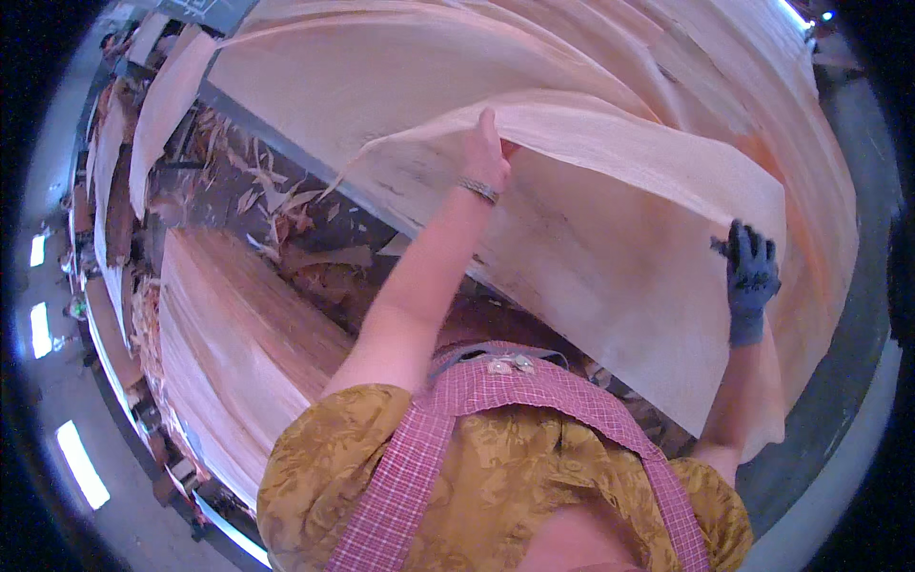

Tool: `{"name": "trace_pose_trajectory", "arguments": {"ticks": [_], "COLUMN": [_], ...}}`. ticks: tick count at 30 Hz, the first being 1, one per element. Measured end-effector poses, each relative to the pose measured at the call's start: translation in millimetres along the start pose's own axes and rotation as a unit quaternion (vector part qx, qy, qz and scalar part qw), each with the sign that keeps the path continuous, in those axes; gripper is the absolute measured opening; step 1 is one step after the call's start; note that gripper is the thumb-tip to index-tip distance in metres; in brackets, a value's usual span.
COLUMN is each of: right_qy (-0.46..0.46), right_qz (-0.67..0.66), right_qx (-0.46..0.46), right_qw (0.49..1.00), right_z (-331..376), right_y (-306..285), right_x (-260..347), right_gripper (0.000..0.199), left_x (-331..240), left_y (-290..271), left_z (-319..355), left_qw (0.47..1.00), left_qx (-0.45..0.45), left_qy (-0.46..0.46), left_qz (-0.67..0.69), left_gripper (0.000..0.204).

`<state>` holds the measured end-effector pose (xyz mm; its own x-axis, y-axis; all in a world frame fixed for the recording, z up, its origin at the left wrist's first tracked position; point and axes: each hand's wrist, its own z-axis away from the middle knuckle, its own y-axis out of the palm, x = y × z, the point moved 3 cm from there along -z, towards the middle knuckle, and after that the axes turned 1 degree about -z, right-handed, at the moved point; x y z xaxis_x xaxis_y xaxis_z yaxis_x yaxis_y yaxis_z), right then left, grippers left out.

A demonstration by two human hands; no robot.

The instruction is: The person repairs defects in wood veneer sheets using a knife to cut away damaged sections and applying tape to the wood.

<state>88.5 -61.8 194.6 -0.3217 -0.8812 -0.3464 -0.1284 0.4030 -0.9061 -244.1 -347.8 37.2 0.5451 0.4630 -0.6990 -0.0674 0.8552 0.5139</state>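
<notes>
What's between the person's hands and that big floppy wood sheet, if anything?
Nothing visible blocks them: the left hand holds the wood sheet by its lifted edge, and the right hand, near its right end, just wears a dark glove.

We see lots of torn bits of thin wood (276,195) lying in a messy heap in the dark space on the left. Just below, we see another pile of thin wood sheets (229,324), pink and tan, with wavy lines. Near the top left, one big pale strip of wood (172,119) curves down. Three bright white patches (83,464) shine along the left side, but we can't tell if they are windows. A tiny light (826,16) glows at the top right, and grey floor (843,419) shows down the right side.
</notes>
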Motion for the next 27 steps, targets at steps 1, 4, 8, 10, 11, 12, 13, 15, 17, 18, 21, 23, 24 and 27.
{"name": "trace_pose_trajectory", "arguments": {"ticks": [1, 4, 8, 10, 11, 12, 13, 15, 17, 18, 21, 23, 24, 27], "right_qy": [0.005, 0.004, 0.025, 0.012, 0.006, -0.003, -0.015, -0.028, -0.034, -0.038, 0.01, 0.027, 0.014, -0.013], "right_qz": [-0.006, -0.081, -0.133, -0.153, -0.163, -0.152, -0.142, -0.129, -0.123, -0.132, -0.283, -0.355, -0.379, -0.352], "right_qx": [0.024, 0.033, 0.094, 0.107, 0.113, 0.132, 0.149, 0.185, 0.227, 0.258, 0.125, 0.123, 0.07, -0.063], "right_qw": [1.0, 0.996, 0.986, 0.982, 0.98, 0.979, 0.978, 0.974, 0.966, 0.956, 0.951, 0.927, 0.923, 0.934], "right_z": [17, 27, 30, 29, 27, 22, 17, 12, 9, 6, -42, -113, -143, -229], "right_y": [10, 25, 26, 25, 25, 22, 18, 15, 14, 9, -29, -67, -73, -73], "right_x": [5, 52, 126, 161, 177, 196, 214, 245, 271, 284, 340, 393, 419, 473], "right_gripper": [0.046, 0.041, 0.035, 0.038, 0.039, 0.039, 0.039, 0.039, 0.038, 0.044, 0.063, 0.079, 0.083, 0.068], "left_x": [-18, -92, -175, -199, -204, -208, -208, -207, -209, -208, -234, -249, -257, -283], "left_y": [-5, -8, -30, -60, -78, -100, -129, -168, -187, -195, -187, -181, -172, -140], "left_z": [-2, -24, -41, -54, -61, -69, -82, -104, -111, -111, -101, -99, -98, -66], "left_qw": [0.998, 0.972, 0.928, 0.915, 0.907, 0.898, 0.911, 0.934, 0.946, 0.952, 0.934, 0.94, 0.943, 0.966], "left_qx": [0.028, 0.098, 0.087, 0.058, 0.041, 0.022, 0.015, 0.004, -0.01, -0.018, 0.038, 0.053, 0.065, 0.124], "left_qy": [0.039, 0.17, 0.232, 0.213, 0.204, 0.195, 0.173, 0.13, 0.117, 0.109, 0.096, 0.09, 0.09, 0.057], "left_qz": [-0.045, -0.127, -0.277, -0.339, -0.367, -0.394, -0.374, -0.332, -0.302, -0.285, -0.341, -0.324, -0.314, -0.221], "left_gripper": [0.038, 0.03, 0.024, 0.023, 0.023, 0.022, 0.022, 0.021, 0.022, 0.023, 0.026, 0.029, 0.031, 0.031]}}
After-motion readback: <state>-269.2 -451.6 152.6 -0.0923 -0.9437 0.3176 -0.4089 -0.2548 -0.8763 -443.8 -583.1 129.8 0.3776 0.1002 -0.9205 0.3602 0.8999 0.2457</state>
